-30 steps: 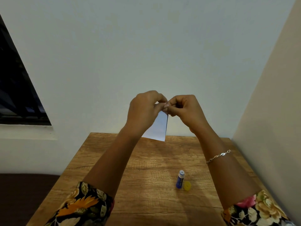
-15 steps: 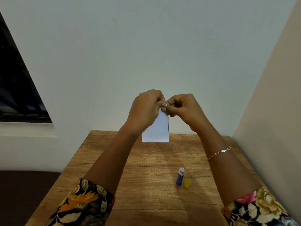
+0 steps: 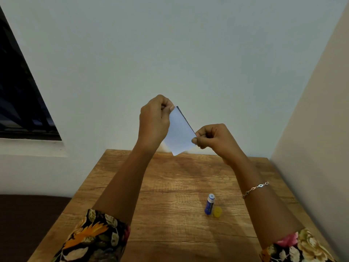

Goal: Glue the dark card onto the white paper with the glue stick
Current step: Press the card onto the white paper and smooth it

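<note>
Aloft, the left hand (image 3: 154, 121) and right hand (image 3: 213, 138) pinch opposite corners of the smooth rectangular white paper (image 3: 179, 133).

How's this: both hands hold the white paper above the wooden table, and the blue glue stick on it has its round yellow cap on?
No. The head view shows the round yellow cap off, on the wooden table beside the blue glue stick. The left hand and right hand do hold the white paper above it.

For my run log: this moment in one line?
left hand: pinches white paper top corner | right hand: pinches right corner | dark card: edge behind paper | glue stick: on table, yellow cap beside
</note>
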